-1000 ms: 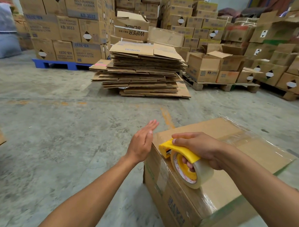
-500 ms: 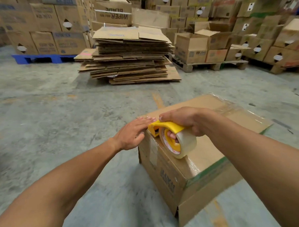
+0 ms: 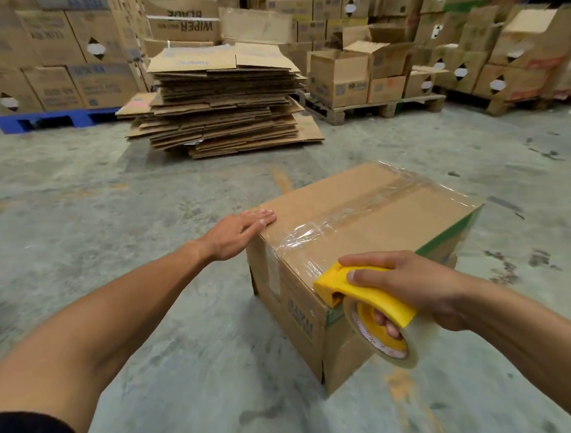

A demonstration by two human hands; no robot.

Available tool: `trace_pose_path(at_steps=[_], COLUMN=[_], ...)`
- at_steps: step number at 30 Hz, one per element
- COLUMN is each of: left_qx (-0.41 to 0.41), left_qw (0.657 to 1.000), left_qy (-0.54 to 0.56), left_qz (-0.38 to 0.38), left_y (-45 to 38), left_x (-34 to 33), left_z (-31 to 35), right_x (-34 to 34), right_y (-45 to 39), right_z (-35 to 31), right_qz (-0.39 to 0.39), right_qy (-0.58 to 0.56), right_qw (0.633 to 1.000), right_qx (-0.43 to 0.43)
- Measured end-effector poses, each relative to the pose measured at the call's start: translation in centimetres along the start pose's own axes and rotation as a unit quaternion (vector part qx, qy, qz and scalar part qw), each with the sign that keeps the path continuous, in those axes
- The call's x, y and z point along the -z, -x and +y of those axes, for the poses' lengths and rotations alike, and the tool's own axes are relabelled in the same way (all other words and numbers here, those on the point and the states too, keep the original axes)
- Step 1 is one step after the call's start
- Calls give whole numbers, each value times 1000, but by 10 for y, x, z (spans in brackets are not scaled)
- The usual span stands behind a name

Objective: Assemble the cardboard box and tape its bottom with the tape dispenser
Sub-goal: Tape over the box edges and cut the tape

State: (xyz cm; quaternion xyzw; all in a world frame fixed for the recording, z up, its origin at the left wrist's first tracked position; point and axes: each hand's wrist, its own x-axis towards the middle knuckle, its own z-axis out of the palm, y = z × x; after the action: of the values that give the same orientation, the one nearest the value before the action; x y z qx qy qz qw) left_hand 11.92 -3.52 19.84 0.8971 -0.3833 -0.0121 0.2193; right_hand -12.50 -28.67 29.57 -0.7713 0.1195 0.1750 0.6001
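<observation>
R hand [image 3: 415, 289] grips tape dispenser [image 3: 368, 303] at box [image 3: 392, 221] near corner; tape seam runs away along box's long axis. L hand [image 3: 241, 229] flat, fingers straight, on far-left edge.

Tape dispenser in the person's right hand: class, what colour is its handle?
Bright yellow. The tape dispenser shows best in the head view, the only one given.

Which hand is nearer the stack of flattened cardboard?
Left. The left hand lies flat on the box's far corner, toward the stack; the right hand is at the near edge.
</observation>
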Motion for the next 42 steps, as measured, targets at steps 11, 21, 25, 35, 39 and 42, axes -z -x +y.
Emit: trace_pose_path(at_steps=[11, 21, 25, 35, 39, 42], left_qx=[-170, -170, -161, -166, -165, -160], left_qw=[974, 970, 970, 962, 960, 960], left_qy=[-68, -111, -114, -144, -153, -158], left_qz=[-135, -133, -145, -160, -165, -165], left_y=[-5, -18, -20, -23, -24, -24], left_x=[-22, -42, -41, -39, -39, -39], left_z=[113, 112, 113, 110, 108, 111], right_x=[4, -8, -1, 26, 26, 22], right_y=[8, 6, 22, 68, 65, 57], right_z=[7, 7, 23, 58, 63, 70], right_qz=[1, 4, -10, -40, -48, -51], right_qy=[-15, -16, -43, -56, -58, -45], right_qw=[1000, 999, 999, 996, 995, 996], right_qx=[8, 50, 9, -62, -63, -63])
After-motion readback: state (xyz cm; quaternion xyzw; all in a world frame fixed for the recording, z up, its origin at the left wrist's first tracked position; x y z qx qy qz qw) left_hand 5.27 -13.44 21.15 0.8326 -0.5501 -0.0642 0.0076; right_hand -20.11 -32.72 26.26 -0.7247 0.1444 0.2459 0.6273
